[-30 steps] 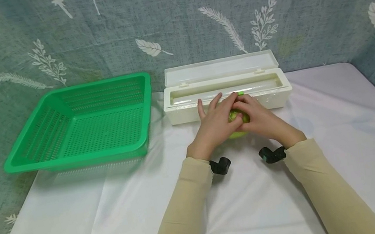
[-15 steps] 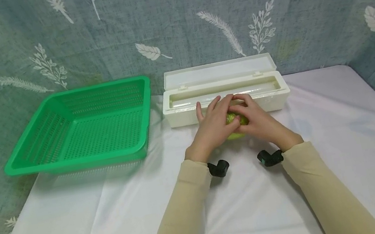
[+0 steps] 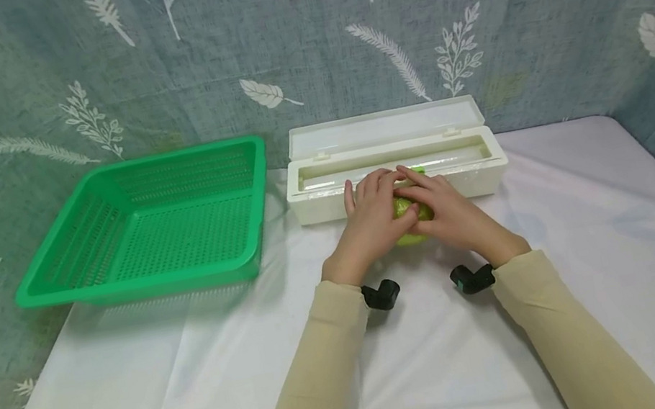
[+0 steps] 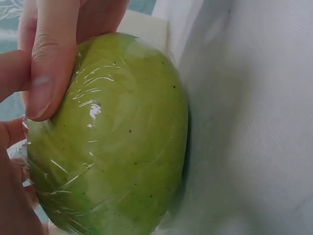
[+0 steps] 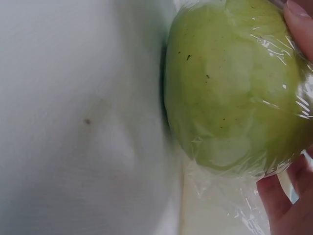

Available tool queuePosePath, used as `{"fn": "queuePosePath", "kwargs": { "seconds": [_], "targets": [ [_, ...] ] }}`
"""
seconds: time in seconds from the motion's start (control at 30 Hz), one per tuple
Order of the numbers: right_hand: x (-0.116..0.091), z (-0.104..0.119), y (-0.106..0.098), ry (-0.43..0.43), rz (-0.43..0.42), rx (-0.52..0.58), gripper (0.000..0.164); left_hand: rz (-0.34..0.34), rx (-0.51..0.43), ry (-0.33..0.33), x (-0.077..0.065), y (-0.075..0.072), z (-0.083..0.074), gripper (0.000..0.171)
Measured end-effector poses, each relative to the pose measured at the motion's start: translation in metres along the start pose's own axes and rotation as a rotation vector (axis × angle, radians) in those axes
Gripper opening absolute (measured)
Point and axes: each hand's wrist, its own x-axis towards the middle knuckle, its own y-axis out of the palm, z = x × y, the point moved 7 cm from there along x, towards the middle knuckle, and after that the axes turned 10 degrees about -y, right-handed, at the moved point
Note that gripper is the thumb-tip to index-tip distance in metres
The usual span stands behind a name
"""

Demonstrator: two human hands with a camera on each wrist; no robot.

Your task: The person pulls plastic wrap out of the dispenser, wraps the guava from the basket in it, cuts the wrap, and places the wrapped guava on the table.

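A smooth yellow-green fruit (image 3: 407, 207) with small dark specks rests on the white cloth between both hands. Clear plastic wrap covers it, creased and shiny on the side by the fingers, as the left wrist view shows on the fruit (image 4: 122, 132). My left hand (image 3: 370, 222) holds it from the left, its thumb (image 4: 46, 93) pressing the film. From the right, my right hand (image 3: 450, 212) curves round the fruit, fingertips meeting the left hand's over the top. In the right wrist view loose film (image 5: 220, 196) trails below the fruit. The hands hide much of its far side.
Right behind the hands stands a long white wrap dispenser (image 3: 315, 208), its lid (image 3: 386, 127) raised, with a roll of film (image 3: 330, 180) inside. A bright green piece (image 3: 418, 170) shows at its front edge. To the left is a green perforated basket (image 3: 182, 274). Patterned fabric (image 3: 299, 41) hangs behind.
The left hand's fingers have drawn closer together on top of the fruit, and a right finger now reaches out straighter. The fruit stays in place; the whole view has shifted slightly.
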Motion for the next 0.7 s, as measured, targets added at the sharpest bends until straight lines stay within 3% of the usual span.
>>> {"fn": "queuePosePath", "kwargs": {
  "seconds": [0.17,0.4,0.7],
  "targets": [
    [0.001,0.004,-0.004,0.012,0.001,-0.04,0.056,0.014,0.013,-0.009,0.001,0.0,0.001,0.034],
    [0.002,0.011,-0.012,0.026,-0.026,-0.097,0.057,-0.015,-0.009,0.007,0.003,-0.005,0.0,0.029],
    [0.001,0.017,-0.008,0.032,-0.016,-0.187,0.055,0.03,-0.026,-0.01,0.001,-0.001,0.005,0.031]
  ]
}}
